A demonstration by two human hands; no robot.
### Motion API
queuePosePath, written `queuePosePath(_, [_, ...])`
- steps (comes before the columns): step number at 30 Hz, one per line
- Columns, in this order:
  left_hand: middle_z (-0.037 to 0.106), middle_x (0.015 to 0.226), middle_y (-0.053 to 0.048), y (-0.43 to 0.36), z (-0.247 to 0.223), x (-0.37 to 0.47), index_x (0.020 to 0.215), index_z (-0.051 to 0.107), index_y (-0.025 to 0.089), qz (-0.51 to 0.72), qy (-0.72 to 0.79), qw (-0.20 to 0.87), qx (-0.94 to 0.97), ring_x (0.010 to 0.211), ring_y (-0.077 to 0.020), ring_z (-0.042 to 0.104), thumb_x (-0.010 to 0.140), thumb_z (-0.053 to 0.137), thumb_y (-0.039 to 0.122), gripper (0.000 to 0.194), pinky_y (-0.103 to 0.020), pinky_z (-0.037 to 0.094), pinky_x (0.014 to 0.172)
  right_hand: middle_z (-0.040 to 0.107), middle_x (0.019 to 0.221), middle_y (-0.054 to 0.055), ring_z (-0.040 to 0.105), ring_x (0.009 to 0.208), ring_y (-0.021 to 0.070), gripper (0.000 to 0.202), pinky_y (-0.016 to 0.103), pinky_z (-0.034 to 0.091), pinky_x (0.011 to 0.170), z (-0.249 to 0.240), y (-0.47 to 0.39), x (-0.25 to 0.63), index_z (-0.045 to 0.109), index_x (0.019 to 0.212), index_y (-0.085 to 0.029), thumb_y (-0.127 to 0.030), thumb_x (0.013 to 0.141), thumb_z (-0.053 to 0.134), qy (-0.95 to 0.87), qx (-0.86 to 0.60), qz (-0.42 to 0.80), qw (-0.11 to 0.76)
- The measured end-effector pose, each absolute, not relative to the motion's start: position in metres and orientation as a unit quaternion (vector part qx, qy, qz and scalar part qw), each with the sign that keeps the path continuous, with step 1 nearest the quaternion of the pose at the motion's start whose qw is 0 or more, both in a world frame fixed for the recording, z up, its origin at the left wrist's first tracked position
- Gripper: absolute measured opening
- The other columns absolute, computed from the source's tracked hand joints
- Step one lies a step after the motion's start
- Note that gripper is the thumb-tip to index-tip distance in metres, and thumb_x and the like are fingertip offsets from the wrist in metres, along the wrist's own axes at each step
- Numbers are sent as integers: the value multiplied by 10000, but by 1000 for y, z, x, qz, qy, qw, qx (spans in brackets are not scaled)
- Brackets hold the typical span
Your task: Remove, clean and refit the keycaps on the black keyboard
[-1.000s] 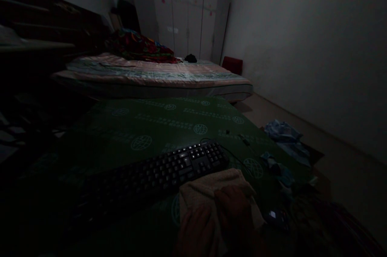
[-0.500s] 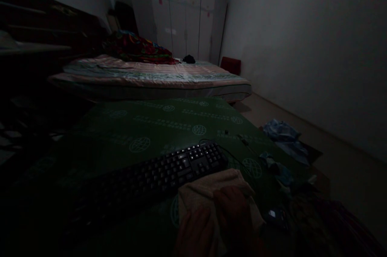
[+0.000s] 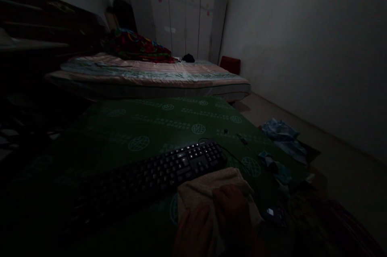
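Beige textured cloth (image 3: 198, 193) sits toward near edge of green printed worktop (image 3: 157, 125), by black plastic keyboard (image 3: 169, 168); brace with left hand (image 3: 195, 229), fingers flat, press evenly with right hand (image 3: 232, 208), fingers curled, grip unclear.

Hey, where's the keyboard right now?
In the head view, the keyboard lies on the green surface, left of centre, just beyond the beige cloth.

The person's left hand (image 3: 195, 229) and right hand (image 3: 232, 204) are both bare, their fingers narrow and rounded at the tips, with the knuckles faintly picked out by dim light. Toward the wrists the outlines sink into shadow, too dark to show any sleeve or cuff clearly.
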State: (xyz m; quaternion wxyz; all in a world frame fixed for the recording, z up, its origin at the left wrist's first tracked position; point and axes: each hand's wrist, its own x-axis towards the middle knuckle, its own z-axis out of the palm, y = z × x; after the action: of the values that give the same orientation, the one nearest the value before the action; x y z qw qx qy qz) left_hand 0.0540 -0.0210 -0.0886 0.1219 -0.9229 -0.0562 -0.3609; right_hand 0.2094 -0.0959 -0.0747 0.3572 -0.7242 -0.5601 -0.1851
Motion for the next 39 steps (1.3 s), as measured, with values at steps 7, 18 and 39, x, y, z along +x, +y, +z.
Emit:
queuePosePath(7, [695, 1119, -70, -24, -92, 50, 1066, 625, 184, -357, -58, 108, -926, 1067, -211, 629, 844, 503, 235, 259, -352, 514, 906, 574, 725, 25, 475, 708, 167, 165, 286, 304, 645, -72, -97, 212, 604, 822, -201, -132, 860, 459, -582, -710, -179, 354])
queuePosePath(18, [697, 1106, -73, -29, -83, 52, 1052, 622, 197, -370, -79, 62, -923, 1057, -184, 633, 848, 488, 213, 244, -334, 479, 968, 580, 749, 35, 494, 751, 177, 188, 293, 334, 685, -71, -99, 209, 617, 848, -208, -114, 858, 454, -564, -732, -169, 344])
queuePosePath(39, [679, 1147, -75, -31, -79, 52, 1087, 617, 179, -357, -82, 53, -929, 1112, -186, 597, 860, 484, 212, 265, -331, 450, 992, 582, 755, 43, 496, 767, 184, 203, 302, 341, 706, -71, -99, 209, 624, 842, -195, -139, 895, 436, -565, -724, -163, 361])
